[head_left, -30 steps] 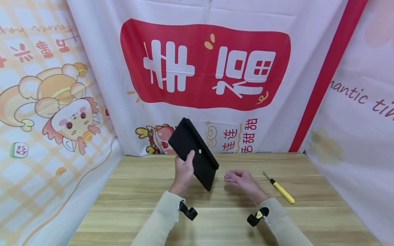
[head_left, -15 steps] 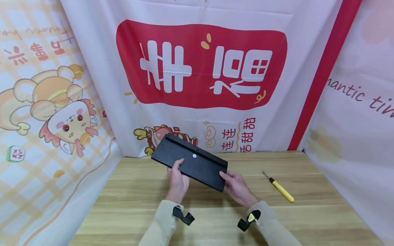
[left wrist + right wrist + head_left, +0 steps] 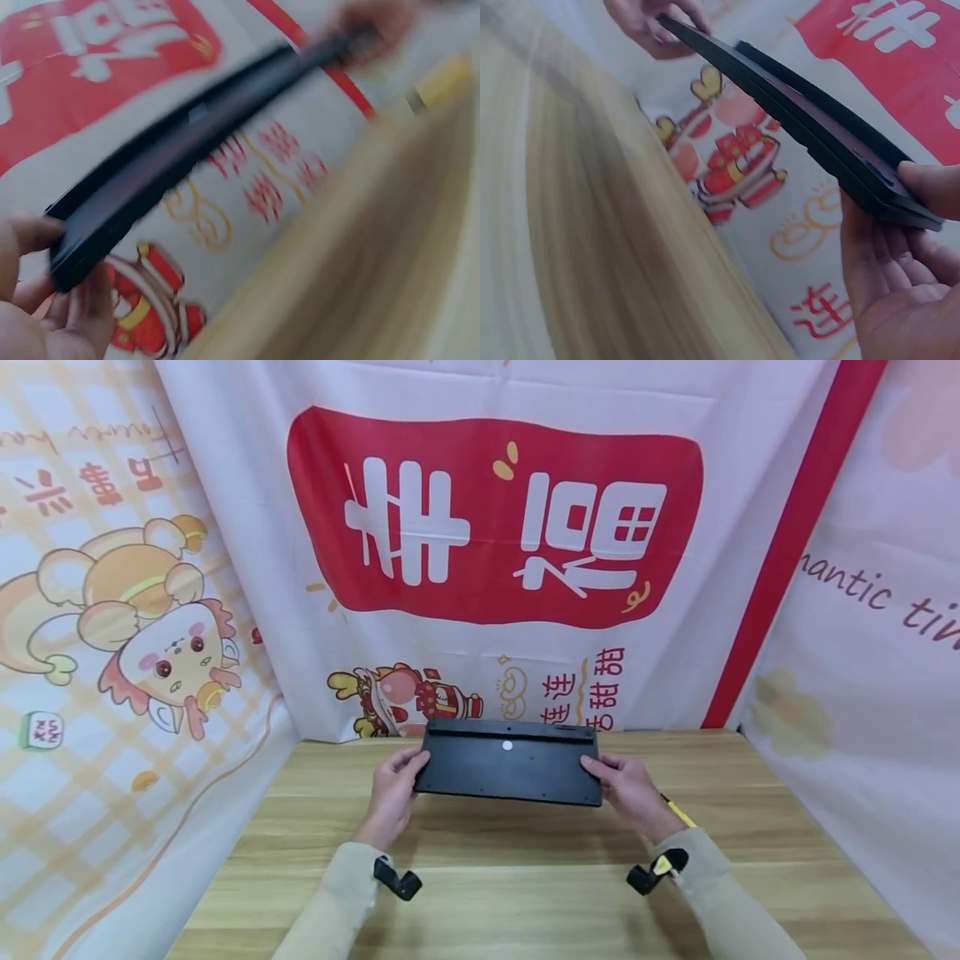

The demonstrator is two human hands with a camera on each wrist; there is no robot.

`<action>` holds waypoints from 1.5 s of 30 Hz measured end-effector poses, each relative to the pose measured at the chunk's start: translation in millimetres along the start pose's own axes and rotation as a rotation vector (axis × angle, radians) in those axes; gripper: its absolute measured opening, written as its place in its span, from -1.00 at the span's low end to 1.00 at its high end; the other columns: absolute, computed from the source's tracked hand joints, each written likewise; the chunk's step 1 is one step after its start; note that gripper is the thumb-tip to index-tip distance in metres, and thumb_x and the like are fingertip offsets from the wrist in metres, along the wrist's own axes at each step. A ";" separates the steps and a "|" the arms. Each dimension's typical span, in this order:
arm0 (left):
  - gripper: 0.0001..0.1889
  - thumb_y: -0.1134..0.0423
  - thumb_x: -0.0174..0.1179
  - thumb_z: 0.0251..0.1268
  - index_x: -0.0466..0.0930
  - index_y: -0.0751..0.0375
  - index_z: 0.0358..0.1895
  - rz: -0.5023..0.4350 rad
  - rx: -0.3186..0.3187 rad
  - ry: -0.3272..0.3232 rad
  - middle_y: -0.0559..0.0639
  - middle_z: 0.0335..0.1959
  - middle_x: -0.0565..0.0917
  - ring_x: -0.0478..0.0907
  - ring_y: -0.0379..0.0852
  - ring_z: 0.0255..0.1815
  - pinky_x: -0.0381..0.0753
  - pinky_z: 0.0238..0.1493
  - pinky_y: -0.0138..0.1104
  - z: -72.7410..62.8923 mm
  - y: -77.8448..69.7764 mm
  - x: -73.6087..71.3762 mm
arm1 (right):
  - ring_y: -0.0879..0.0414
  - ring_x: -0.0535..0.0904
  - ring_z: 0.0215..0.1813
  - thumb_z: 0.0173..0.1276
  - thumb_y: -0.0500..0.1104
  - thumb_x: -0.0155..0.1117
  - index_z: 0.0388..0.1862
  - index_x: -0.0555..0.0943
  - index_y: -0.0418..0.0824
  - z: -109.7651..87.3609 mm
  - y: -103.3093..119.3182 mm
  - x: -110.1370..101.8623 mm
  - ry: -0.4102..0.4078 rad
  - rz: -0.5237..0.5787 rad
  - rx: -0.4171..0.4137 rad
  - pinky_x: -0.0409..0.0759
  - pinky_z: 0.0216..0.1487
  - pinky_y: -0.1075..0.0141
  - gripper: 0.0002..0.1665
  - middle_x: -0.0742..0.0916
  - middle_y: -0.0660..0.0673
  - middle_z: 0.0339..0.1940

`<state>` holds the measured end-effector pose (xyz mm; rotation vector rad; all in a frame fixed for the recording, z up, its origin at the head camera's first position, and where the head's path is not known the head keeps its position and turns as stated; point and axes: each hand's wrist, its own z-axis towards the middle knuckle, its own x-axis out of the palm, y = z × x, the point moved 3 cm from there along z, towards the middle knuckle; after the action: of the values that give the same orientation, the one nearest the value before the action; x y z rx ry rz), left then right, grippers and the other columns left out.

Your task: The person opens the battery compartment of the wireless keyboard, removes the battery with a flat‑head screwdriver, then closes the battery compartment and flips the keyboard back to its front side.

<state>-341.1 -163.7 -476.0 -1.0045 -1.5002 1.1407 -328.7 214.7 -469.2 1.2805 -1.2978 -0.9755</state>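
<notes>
A black keyboard (image 3: 510,768) is held up over the table with its underside facing me, a raised ridge along its far edge and a small white round sticker near that ridge. My left hand (image 3: 393,793) grips its left end, thumb on the underside and fingers beneath. At the opposite end my right hand (image 3: 633,789) holds it the same way. The right wrist view shows the keyboard (image 3: 810,127) edge-on, the bumpy key side turned downward. Behind my right wrist lies a yellow-handled screwdriver (image 3: 681,814), mostly hidden in the head view.
The wood-grain table (image 3: 517,902) spreads beneath both hands. A white cloth backdrop (image 3: 510,647) with a red printed panel hangs at its back edge, and printed cloths flank it on the left (image 3: 150,693) and right (image 3: 855,693).
My right hand has come to the keyboard and taken its right end. The keyboard has swung from steeply tilted to nearly level, and my left hand has shifted to its left end.
</notes>
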 end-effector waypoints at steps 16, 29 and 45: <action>-0.78 0.16 0.40 0.44 0.76 0.28 -0.11 0.515 -0.005 0.201 0.12 -0.16 0.75 0.71 -0.08 -0.20 0.82 0.00 -0.09 -9.9 32.7 -23.6 | 0.16 0.32 -0.59 0.47 0.04 0.45 -0.62 0.45 -0.12 -1.9 -20.0 -18.5 -0.106 -0.772 -0.004 0.28 -0.55 0.34 -0.47 0.39 0.06 -0.69; -0.87 0.29 0.32 0.48 0.78 0.30 -0.21 0.729 0.070 0.171 0.05 -0.37 0.75 0.67 -0.15 -0.42 0.79 -0.33 -0.28 -7.0 45.7 -16.9 | 0.17 0.34 -0.63 0.41 0.01 0.48 -0.69 0.54 -0.13 2.7 -41.9 -9.1 -0.153 -1.014 -0.052 0.27 -0.57 0.35 -0.49 0.43 0.06 -0.74; -0.69 0.34 0.33 0.45 0.68 0.24 -0.56 0.954 0.183 0.179 -0.05 -0.65 0.66 0.55 -0.20 -0.69 0.53 -0.59 -0.38 -4.4 56.3 -12.8 | 0.21 0.21 -0.72 0.40 -0.03 0.50 -0.83 0.30 -0.03 7.3 -48.7 -0.2 -0.141 -1.077 -0.048 0.14 -0.61 0.39 -0.29 0.30 0.10 -0.83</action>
<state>-331.1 -162.7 -533.0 -1.7061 -0.7186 1.7301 -328.2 208.9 -518.2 1.9300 -0.5966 -1.8312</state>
